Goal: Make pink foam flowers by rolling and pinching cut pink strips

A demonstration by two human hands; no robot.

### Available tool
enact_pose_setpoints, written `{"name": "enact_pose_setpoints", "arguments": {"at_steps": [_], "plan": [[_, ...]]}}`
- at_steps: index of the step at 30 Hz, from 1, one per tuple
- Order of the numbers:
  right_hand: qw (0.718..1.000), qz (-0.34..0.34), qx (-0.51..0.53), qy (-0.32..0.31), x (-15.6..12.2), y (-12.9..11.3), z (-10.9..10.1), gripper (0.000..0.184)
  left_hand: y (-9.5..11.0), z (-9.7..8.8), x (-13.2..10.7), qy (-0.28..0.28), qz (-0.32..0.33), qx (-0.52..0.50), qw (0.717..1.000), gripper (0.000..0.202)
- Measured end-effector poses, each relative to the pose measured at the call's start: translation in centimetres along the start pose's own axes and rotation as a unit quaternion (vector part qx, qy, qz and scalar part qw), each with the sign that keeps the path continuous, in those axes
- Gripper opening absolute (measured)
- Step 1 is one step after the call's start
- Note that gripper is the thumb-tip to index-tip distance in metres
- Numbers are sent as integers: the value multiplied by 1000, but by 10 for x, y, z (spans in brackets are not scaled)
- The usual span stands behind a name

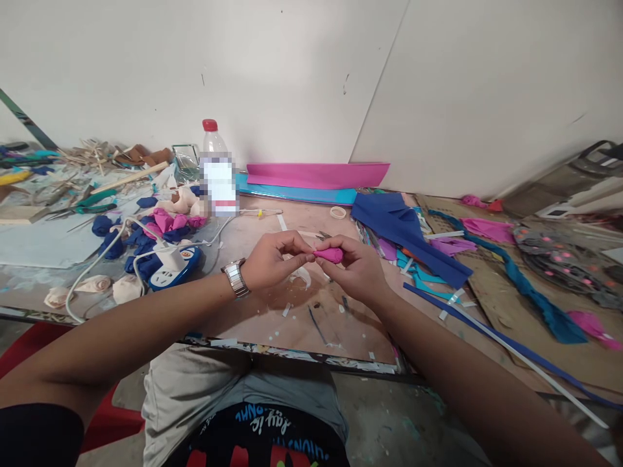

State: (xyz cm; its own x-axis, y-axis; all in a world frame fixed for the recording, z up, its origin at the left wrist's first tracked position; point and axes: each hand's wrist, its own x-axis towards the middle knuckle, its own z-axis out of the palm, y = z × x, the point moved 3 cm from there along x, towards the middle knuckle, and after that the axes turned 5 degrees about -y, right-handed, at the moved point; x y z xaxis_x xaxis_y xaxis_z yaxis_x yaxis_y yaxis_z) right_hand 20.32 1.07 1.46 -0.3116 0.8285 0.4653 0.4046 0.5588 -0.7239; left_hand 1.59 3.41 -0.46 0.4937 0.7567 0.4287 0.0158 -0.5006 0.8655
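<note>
Between my two hands, over the middle of the table (263, 311), is a small rolled pink paper flower bud (331, 254). My right hand (357, 266) wraps its fingers and thumb round the bud's fuller part. At its narrow left end, my left hand (277, 259) pinches with thumb and forefinger. The fingers hide the tip where the hands meet. Under the hands lie scraps of white tape and thin dark strips. A roll of tape (337, 213) lies just beyond them.
Finished-looking blue, pink and cream buds (168, 220) pile at left by a blue power socket (175, 267) with white cables. A red-capped bottle (210, 139) stands behind. Blue crepe paper (396, 224) lies right, beside cardboard (506, 305). Green-handled pliers (95, 202) rest far left.
</note>
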Motion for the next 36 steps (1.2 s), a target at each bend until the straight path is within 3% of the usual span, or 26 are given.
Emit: {"name": "enact_pose_setpoints", "arguments": {"at_steps": [8,22,32,36], "plan": [[1000,5,18,22,-1,3,1,14,4,2,1,12,-19,-105,994,19],[998,-38,-39,26,-3,-4,2,8,1,2,3,27,-22,-113,993,27],[998,-10,-32,52,-4,0,3,14,0,4,4,16,-42,-135,990,27],[998,-10,-38,46,-4,0,3,17,1,7,4,-4,-42,-176,984,36]]}}
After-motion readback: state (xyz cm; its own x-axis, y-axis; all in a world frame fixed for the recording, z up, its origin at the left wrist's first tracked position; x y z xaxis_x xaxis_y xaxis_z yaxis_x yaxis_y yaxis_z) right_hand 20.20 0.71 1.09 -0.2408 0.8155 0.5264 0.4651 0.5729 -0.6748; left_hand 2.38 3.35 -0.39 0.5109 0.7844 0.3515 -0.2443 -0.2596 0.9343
